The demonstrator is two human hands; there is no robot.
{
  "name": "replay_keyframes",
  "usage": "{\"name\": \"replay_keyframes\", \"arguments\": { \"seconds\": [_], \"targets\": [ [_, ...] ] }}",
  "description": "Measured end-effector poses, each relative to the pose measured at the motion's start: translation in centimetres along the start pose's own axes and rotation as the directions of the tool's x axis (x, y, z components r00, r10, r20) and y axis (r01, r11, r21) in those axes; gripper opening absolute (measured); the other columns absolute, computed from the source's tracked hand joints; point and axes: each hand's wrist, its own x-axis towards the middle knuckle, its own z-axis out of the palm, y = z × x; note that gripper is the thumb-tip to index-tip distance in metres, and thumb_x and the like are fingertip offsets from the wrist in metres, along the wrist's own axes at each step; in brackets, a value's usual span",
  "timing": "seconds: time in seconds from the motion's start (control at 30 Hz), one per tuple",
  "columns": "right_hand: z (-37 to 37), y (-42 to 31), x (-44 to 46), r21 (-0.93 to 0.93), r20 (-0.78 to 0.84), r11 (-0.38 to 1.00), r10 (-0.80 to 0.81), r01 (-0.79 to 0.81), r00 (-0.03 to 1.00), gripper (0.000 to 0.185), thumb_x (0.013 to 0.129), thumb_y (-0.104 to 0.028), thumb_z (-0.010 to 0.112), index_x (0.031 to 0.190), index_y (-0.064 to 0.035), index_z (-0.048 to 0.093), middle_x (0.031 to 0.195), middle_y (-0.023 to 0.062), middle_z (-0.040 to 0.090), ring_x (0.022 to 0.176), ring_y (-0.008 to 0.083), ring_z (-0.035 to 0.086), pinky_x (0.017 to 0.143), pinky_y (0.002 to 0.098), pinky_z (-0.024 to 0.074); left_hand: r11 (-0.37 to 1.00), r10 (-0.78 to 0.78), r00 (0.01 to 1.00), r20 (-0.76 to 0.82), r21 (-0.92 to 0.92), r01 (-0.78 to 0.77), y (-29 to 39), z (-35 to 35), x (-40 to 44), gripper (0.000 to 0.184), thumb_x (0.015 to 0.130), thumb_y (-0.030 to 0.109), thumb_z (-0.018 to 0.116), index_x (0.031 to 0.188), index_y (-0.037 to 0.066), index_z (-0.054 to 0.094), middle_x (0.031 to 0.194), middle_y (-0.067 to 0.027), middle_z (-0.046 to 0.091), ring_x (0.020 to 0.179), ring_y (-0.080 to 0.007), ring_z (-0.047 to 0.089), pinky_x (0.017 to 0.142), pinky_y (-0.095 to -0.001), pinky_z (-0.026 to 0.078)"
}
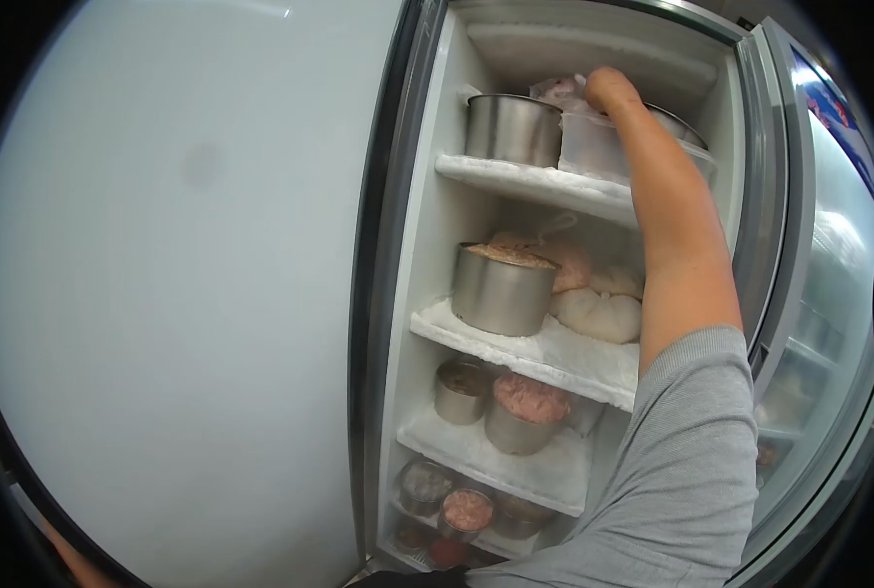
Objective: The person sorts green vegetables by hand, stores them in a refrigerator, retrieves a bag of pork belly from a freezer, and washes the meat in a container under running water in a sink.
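My right hand (610, 90) reaches up onto the top shelf of an open upright freezer, its fingers closed at the edge of a clear plastic bag (557, 91) with pinkish contents. The fingertips are partly hidden. The bag sits at the top of a translucent plastic bin (594, 145). Left of the bin stands a steel pot (513, 129), and behind my wrist shows the rim of another round metal container (677, 123). A sliver of skin appears at the lower left edge, but my left hand itself is out of sight.
Frosted shelves (535, 181) hold a steel pot of pale food (503, 289), a white tied bag (601, 312) and a pot of pink meat (527, 414). Several smaller pots stand lower down. A white door (182, 294) fills the left; a glass door (824, 294) stands right.
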Motion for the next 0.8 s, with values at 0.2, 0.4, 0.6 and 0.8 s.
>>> {"name": "replay_keyframes", "arguments": {
  "seconds": [0.2,0.4,0.6,0.8],
  "targets": [
    [0.7,1.1,-0.2,0.248,-0.276,0.967,0.021,0.05,0.961,0.037,0.092,-0.025,0.058,0.121,-0.0037,0.064,0.123,0.0228,0.062,0.118,0.0375,0.058,0.099,0.0458,0.0463,0.995,0.045,0.998,-0.047,0.093,-0.041,-0.4,0.4,0.6,0.038,0.094,0.032,0.061,0.115,0.0,0.061,0.101,-0.013,0.067,0.09,-0.0239,0.065,0.08,-0.0382,0.054],
    [1.3,1.7,0.8,0.445,-0.428,0.88,0.046,0.166,0.903,0.043,0.092,-0.024,0.058,0.127,0.0001,0.057,0.118,0.0221,0.065,0.111,0.0373,0.062,0.095,0.0415,0.0486,0.983,0.086,0.993,-0.086,0.168,-0.071,-0.4,0.2,0.4,0.037,0.093,0.032,0.062,0.113,0.0,0.061,0.1,-0.0136,0.067,0.089,-0.0245,0.065,0.08,-0.0386,0.054],
    [0.1,1.0,-0.2,0.881,-0.289,0.427,0.145,0.204,0.946,0.043,0.093,-0.019,0.061,0.127,0.0065,0.054,0.101,0.0234,0.069,0.077,0.0209,0.072,0.065,0.0304,0.0563,0.968,0.116,0.985,-0.124,0.237,-0.084,-0.6,-0.3,0.2,0.037,0.093,0.032,0.062,0.112,0.0,0.062,0.099,-0.0143,0.067,0.088,-0.0251,0.065,0.079,-0.039,0.054],
    [-3.8,1.0,-0.3,0.412,-0.02,0.907,-0.081,0.082,0.997,0.039,0.087,-0.019,0.066,0.113,0.0096,0.062,0.1,0.0235,0.07,0.074,0.0265,0.072,0.068,0.0355,0.0568,0.951,0.156,0.976,-0.152,0.291,-0.107,-0.3,-0.5,0.1,0.037,0.092,0.032,0.063,0.111,0.0,0.062,0.098,-0.0149,0.067,0.088,-0.0258,0.065,0.079,-0.0394,0.054]
  ]
}}
